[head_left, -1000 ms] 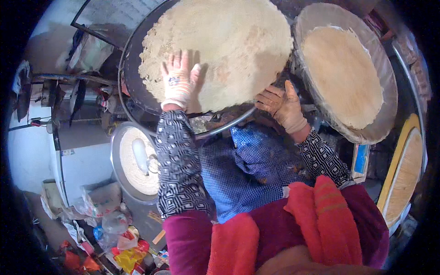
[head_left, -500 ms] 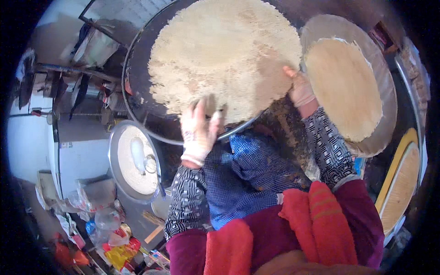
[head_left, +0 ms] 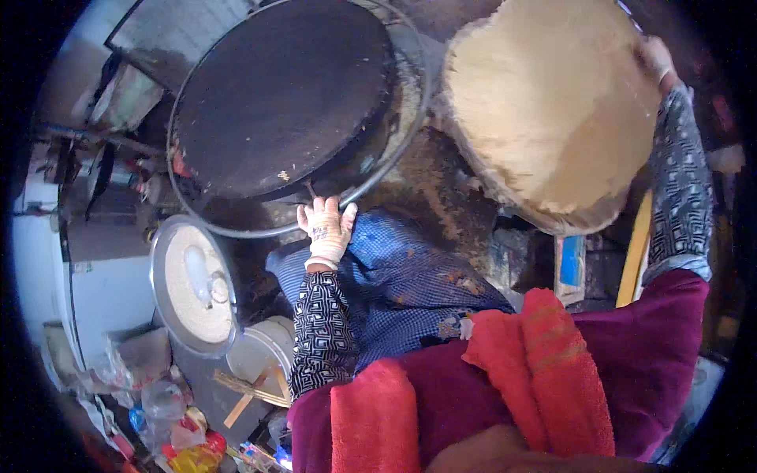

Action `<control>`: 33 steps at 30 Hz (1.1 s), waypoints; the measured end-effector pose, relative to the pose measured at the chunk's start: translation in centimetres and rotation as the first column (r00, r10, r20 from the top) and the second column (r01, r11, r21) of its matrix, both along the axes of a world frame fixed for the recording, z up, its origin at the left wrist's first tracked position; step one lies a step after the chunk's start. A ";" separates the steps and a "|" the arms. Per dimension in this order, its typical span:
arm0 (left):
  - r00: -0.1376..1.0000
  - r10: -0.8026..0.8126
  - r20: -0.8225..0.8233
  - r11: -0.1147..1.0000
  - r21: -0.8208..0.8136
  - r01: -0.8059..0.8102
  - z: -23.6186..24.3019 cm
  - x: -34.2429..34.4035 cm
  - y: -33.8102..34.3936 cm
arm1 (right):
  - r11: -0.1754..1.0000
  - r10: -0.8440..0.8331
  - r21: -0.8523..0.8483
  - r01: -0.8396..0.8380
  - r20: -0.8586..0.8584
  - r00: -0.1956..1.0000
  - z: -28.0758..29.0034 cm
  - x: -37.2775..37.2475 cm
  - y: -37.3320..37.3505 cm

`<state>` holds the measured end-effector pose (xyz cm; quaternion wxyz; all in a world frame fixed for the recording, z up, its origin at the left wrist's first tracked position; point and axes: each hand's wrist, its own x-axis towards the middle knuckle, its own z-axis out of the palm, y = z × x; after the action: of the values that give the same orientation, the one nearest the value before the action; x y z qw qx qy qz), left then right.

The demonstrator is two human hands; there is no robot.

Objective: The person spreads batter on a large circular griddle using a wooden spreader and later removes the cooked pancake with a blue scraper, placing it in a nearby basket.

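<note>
My left hand (head_left: 327, 230), in a pale glove, is closed over the near edge of the metal ring (head_left: 260, 233) around a round black griddle (head_left: 288, 94). A thin rod sticks out from the griddle just beyond its fingers. The griddle is bare apart from a few crumbs. To its right, a large thin tan flatbread sheet (head_left: 544, 102) lies spread over a round covered support (head_left: 536, 213). At the far right edge of this sheet is my right hand (head_left: 656, 59), also gloved. Its fingers are blurred, so whether they pinch the edge is unclear.
On the left stands a metal basin (head_left: 162, 276) of pale flour or batter with a clear scoop-like object in it. A lidded bucket (head_left: 256, 351) and a wooden scraper (head_left: 240, 406) are below it. Plastic bags (head_left: 193, 449) are piled lower left. A yellow-edged board (head_left: 635, 252) leans at right.
The flatbread sheet has gone from the griddle to the support on the right. My right hand has moved far right and up; my left hand has come onto the griddle's ring.
</note>
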<state>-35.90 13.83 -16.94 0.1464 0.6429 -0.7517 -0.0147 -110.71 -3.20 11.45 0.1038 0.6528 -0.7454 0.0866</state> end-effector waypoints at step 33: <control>0.895 -0.136 0.426 0.960 0.279 0.014 2.9 18.5 1.0 | 0.861 -0.271 0.491 0.131 0.225 0.936 -36.5 30.6 6.6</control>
<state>-17.37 14.83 -14.09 -0.1167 0.6136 -0.7806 0.0237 -80.06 3.39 -25.08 -0.1576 0.5564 -0.8157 -0.0139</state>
